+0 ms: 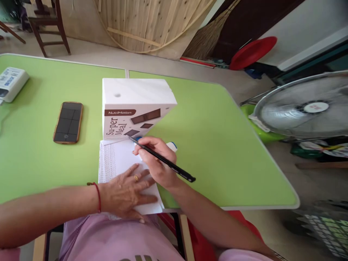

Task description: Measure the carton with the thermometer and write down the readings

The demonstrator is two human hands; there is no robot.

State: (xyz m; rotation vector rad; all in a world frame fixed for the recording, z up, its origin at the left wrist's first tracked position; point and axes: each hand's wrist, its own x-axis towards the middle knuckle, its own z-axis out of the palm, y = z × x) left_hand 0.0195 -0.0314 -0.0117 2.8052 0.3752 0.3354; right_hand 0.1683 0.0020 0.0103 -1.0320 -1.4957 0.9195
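Note:
My right hand (160, 159) is closed around a slim black pen (165, 161), its tip pointing up and left at the lower edge of a white and brown "NutriMotion" carton (119, 123). Whether the tip touches the carton I cannot tell. A white object with blue ends (172, 146) shows partly behind this hand, mostly hidden. My left hand (127, 190) lies flat, fingers spread, on white paper sheets (122, 152). Rows of small marks run down the sheets' left side. The carton stands upright at the paper's far edge.
A phone (67, 123) lies on the green table (217, 156) left of the carton. A white device (12, 83) with a cable sits farther left. Beyond the table's right side stands a fan (304, 105), with a red round object (252, 52) behind. A wooden chair (47, 21) is at the back left.

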